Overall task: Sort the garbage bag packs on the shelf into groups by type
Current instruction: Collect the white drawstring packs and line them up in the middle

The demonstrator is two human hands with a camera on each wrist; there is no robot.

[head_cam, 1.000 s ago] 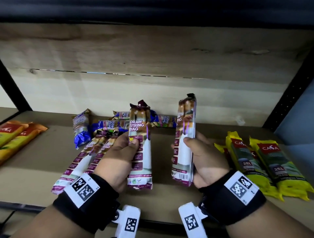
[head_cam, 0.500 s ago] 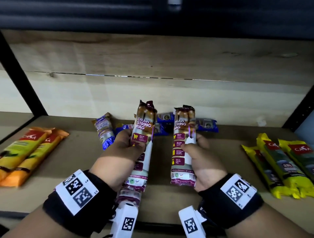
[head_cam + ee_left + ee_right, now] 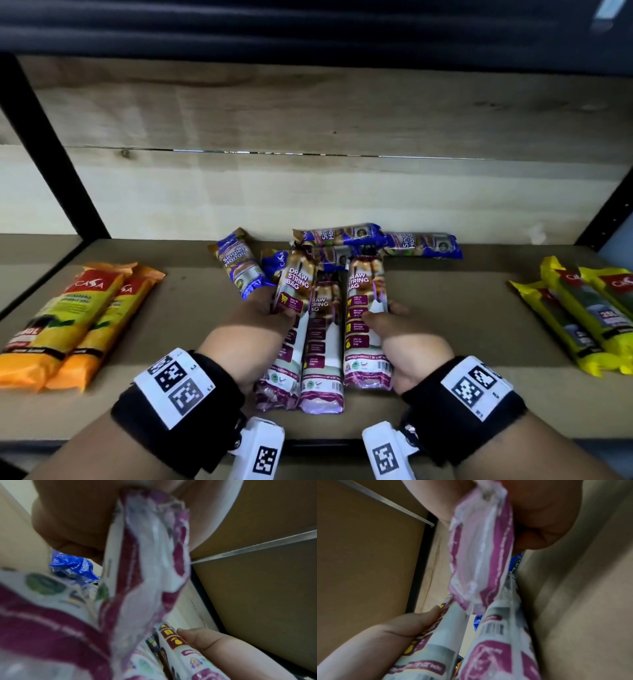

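Note:
In the head view my left hand (image 3: 270, 315) grips a purple-and-white "Draw String Bag" pack (image 3: 295, 291), thumb over its front. My right hand (image 3: 387, 318) grips a second pack of the same kind (image 3: 365, 308). Both packs point away from me, low over the shelf (image 3: 191, 329). A third purple pack (image 3: 322, 346) lies on the shelf between them. The left wrist view shows the end of my left hand's pack (image 3: 145, 561) close up and blurred. The right wrist view shows the right hand's pack (image 3: 481, 547) the same way.
Several blue "Single Handle" packs (image 3: 421, 244) lie jumbled at the back middle. Two orange packs (image 3: 68, 318) lie at the left, and yellow packs (image 3: 582, 308) at the right. Black uprights (image 3: 51, 147) frame the shelf. Bare shelf board lies between the groups.
Both hands have lowered their purple packs from upright toward the shelf, bringing them side by side with the third pack between. The view has shifted left.

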